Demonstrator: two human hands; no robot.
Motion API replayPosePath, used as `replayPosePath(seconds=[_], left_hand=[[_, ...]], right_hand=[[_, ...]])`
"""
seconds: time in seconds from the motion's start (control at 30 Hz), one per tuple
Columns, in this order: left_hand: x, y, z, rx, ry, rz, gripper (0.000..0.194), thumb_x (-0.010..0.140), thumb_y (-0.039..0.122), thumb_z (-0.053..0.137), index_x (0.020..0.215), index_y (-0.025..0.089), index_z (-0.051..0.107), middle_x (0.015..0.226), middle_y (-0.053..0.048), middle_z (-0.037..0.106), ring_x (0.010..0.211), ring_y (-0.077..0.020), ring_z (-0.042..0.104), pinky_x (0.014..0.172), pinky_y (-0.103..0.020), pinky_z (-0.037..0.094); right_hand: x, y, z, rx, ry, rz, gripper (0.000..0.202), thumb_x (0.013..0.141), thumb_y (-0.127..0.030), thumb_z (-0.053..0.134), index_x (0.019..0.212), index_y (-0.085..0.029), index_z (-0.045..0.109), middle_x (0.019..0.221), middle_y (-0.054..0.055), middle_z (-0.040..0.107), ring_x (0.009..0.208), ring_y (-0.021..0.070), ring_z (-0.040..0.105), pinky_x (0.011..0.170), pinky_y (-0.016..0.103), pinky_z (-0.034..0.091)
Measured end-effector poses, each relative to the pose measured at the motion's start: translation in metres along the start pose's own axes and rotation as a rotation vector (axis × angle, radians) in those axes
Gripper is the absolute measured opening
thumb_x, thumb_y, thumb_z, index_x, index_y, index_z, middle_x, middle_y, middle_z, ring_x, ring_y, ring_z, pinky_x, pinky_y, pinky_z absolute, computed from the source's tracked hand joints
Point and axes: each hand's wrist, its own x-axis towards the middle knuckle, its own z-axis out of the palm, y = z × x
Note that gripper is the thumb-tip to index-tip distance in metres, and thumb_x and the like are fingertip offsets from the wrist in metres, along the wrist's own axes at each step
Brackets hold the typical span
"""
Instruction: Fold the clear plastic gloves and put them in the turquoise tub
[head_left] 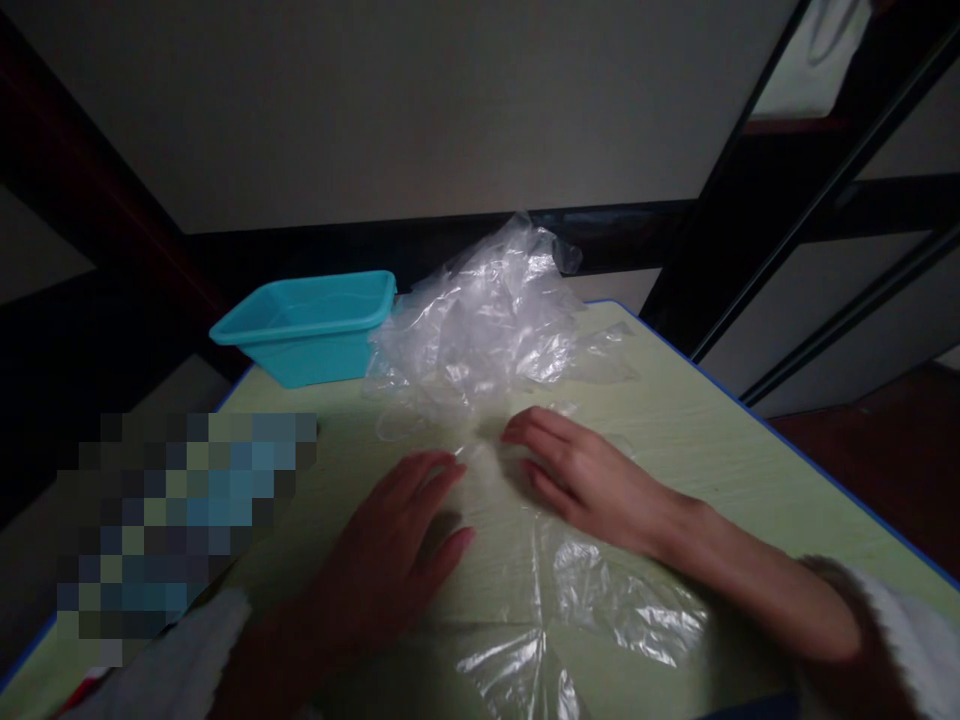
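A clear plastic bag (536, 585) lies spread on the table in front of me, creased and shiny toward the near edge. My left hand (397, 540) is over its left side, thumb and fingers apart. On the other side my right hand (581, 470) hovers at or on the film, its thumb apart from bent fingers. Nothing shows between the fingers of either hand. Whether the fingertips touch the plastic, I cannot tell. Beyond both hands rises a crumpled heap of clear plastic bags (487, 320).
A turquoise plastic basin (315, 340) stands at the far left, against the heap. The pale yellow-green table (720, 450) has a blue edge. At the left, a blurred-out patch (187, 520) hides what lies there. A wall panel (420, 110) stands behind the table.
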Motion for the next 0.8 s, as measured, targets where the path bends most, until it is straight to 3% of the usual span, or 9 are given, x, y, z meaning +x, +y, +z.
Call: replayPosePath(seconds=[0.23, 0.5, 0.8], left_hand=[[0.004, 0.007, 0.008, -0.057, -0.172, 0.028, 0.051, 0.089, 0.024, 0.037, 0.137, 0.011, 0.027, 0.145, -0.016, 0.032, 0.132, -0.0245, 0.032, 0.106, -0.043, 0.035], [0.002, -0.002, 0.014, 0.069, -0.194, 0.154, 0.059, 0.089, 0.029, 0.04, 0.139, 0.005, 0.022, 0.147, -0.021, 0.025, 0.136, -0.0289, 0.022, 0.107, -0.048, 0.028], [0.001, -0.003, 0.014, 0.081, -0.205, 0.12, 0.061, 0.088, 0.034, 0.045, 0.14, 0.01, 0.024, 0.148, -0.016, 0.026, 0.137, -0.0292, 0.018, 0.108, -0.047, 0.026]], right_hand=[[0.004, -0.015, 0.029, -0.077, -0.187, -0.03, 0.047, 0.091, -0.018, 0.036, 0.129, 0.008, 0.04, 0.136, 0.025, 0.04, 0.129, 0.0278, 0.035, 0.107, 0.038, 0.033], [-0.004, 0.0, 0.035, -0.153, -0.223, 0.039, 0.065, 0.093, -0.046, 0.032, 0.139, 0.0, 0.027, 0.146, 0.02, 0.02, 0.136, 0.0279, 0.018, 0.111, 0.046, 0.02], [-0.009, 0.033, 0.026, -0.229, -0.207, 0.201, 0.084, 0.086, -0.065, 0.027, 0.141, -0.001, 0.023, 0.147, 0.021, 0.017, 0.136, 0.0321, 0.01, 0.11, 0.049, 0.018]])
